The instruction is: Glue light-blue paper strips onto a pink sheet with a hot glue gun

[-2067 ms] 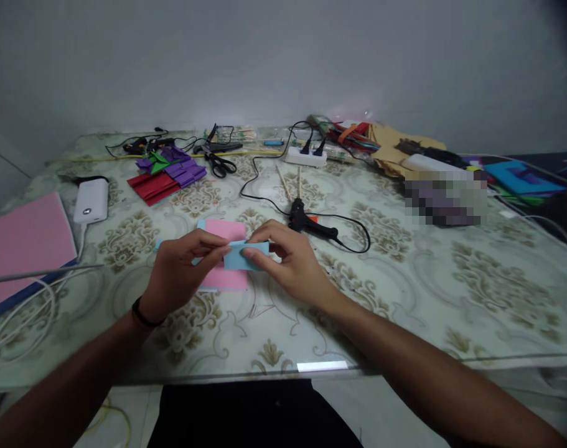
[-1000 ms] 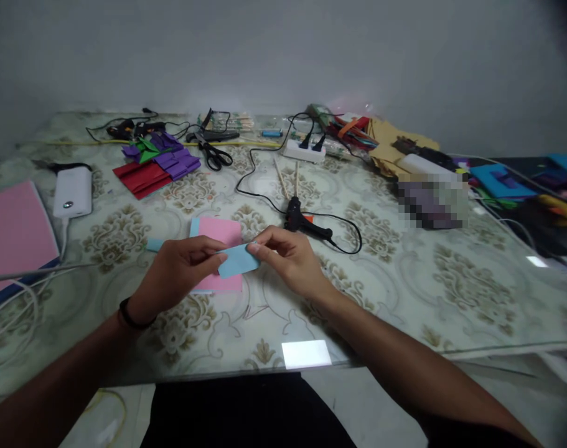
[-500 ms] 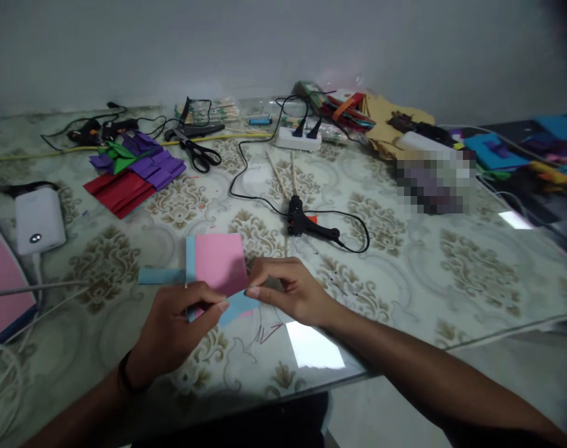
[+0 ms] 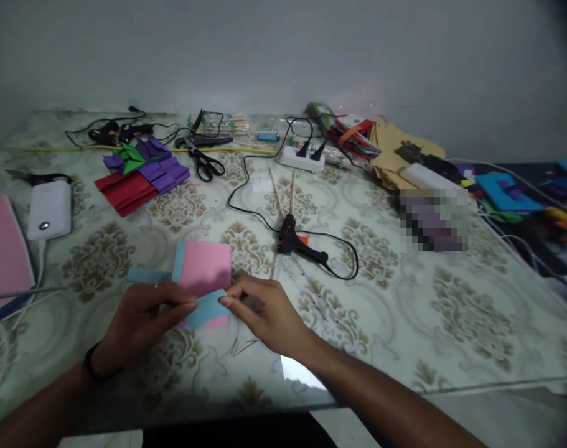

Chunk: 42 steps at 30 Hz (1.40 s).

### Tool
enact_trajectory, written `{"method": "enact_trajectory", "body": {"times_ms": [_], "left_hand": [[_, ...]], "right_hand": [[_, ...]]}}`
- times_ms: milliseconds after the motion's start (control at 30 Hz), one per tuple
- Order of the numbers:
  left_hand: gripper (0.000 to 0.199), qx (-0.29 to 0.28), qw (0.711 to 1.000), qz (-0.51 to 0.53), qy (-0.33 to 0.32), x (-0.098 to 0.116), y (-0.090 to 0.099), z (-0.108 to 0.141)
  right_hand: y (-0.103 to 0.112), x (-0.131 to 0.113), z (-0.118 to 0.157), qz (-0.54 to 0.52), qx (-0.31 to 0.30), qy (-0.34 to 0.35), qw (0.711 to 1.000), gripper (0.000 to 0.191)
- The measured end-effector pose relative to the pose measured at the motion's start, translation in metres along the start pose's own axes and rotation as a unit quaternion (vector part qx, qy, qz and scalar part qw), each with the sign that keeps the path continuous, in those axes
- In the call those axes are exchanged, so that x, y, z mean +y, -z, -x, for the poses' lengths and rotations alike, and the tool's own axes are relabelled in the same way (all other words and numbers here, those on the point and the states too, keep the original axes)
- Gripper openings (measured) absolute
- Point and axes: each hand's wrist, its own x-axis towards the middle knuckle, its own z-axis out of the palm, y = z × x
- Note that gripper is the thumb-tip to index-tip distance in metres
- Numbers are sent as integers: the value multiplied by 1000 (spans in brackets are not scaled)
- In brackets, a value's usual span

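A small strip of light-blue paper (image 4: 207, 309) is stretched between both hands, low over the table. My left hand (image 4: 145, 317) pinches its left end, thumb against fingers. Its right end is pinched by my right hand (image 4: 264, 311). Just behind the strip lies a pink paper piece (image 4: 206, 264) on a blue paper piece (image 4: 177, 261), partly covered by the hands and the strip. Another blue strip (image 4: 147, 274) sticks out to the left, above my left hand. A black glue gun (image 4: 297, 242) rests beyond my right hand, with two thin sticks behind it.
Black-handled scissors (image 4: 206, 165) and folded purple, green and red papers (image 4: 145, 174) lie at the back left. A white power strip (image 4: 303, 158) with two plugs stands behind the glue gun. At left is a white power bank (image 4: 50, 210) with a cable. Brown paper (image 4: 390, 149) is at back right.
The blue strip has turned so more of its flat face shows. The whole scene has shifted as my head moved, with both hands now further left in view.
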Motion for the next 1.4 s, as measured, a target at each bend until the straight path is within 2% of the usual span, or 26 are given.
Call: {"method": "enact_trajectory", "body": {"times_ms": [200,400,567,700,800,1033,1133,1267,1400], "left_hand": [[9,11,1000,-1,22,0,2,-1],[12,22,998,14,55,-1,0,0],[16,46,999,-23,7,-4,-3,0],[19,-13,998,-46,-43,-4,-5,-1],[18,-52,996,-47,-53,-3,-7,-1],[14,-55,997,-48,-40,-2,-10,-1],[16,-62,995,-53,-53,2,-7,2],[17,-104,987,-91,-78,8,-8,9],[18,-117,987,-96,-55,8,-14,11]], "right_hand": [[-5,4,-4,7,24,-9,1000,19],[-6,4,-3,-20,8,-54,998,14],[-7,4,-3,-24,2,-95,995,27],[-4,5,-5,24,-37,-62,997,23],[-1,7,-4,40,-45,-23,998,25],[-2,14,-1,6,-34,-11,999,22],[-4,14,-2,-7,-54,9,998,21],[-9,10,-2,-3,-99,18,995,10],[-13,9,0,6,-105,-14,994,17]]}}
